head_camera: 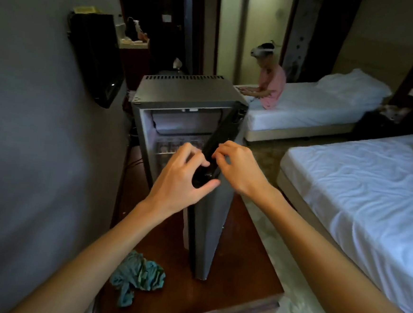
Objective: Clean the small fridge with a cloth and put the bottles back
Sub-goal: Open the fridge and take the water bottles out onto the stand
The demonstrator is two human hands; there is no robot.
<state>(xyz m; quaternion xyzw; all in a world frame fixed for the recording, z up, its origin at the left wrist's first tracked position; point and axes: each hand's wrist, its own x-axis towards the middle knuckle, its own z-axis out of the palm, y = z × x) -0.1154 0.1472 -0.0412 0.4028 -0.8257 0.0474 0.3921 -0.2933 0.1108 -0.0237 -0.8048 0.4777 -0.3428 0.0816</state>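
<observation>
Both on the open grey metal fridge door (210, 218): left hand (186, 179) pinching its top edge, right hand (236, 166) curled loosely beside. Crumpled teal cloth (139, 278) dropped by the brown wooden bench's (241, 270) near-left corner; bottles seemingly shelved inside, wiping apparently finished, only closing left.

The half-open fridge door (211, 206) is blocking most of the inside, so only a blurry strip of shelf with what might be bottles (174, 147) is showing, way too dim to count. The left hand (181, 179) is covering part of the door's top edge, and both forearms are getting cut off by the bottom edge.
</observation>
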